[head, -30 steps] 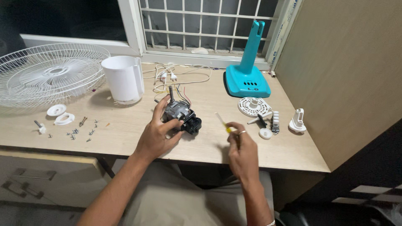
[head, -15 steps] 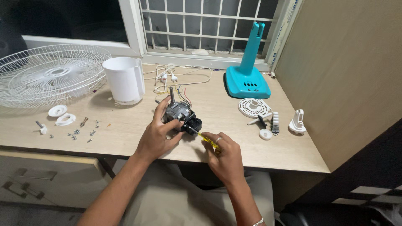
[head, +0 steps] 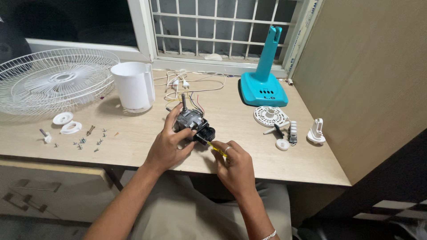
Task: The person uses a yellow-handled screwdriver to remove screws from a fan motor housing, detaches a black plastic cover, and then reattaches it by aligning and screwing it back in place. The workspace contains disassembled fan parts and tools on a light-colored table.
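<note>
Motor: the small fan motor [head: 190,122] stands on the wooden table [head: 133,146], near its front edge, shaft pointing up.
Left hand: the left hand [head: 167,146] is grasping the motor from the side.
Right hand: the right hand [head: 235,166] is clenched around a yellow screwdriver [head: 213,146], tip against the motor's black part.
Nearby: loose screws [head: 89,142] lie to the left, a white fan guard [head: 55,82] behind them.

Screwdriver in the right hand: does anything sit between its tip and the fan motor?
Nothing visible does. The screwdriver in the right hand already reaches the motor, which the left hand steadies on the table.
</note>
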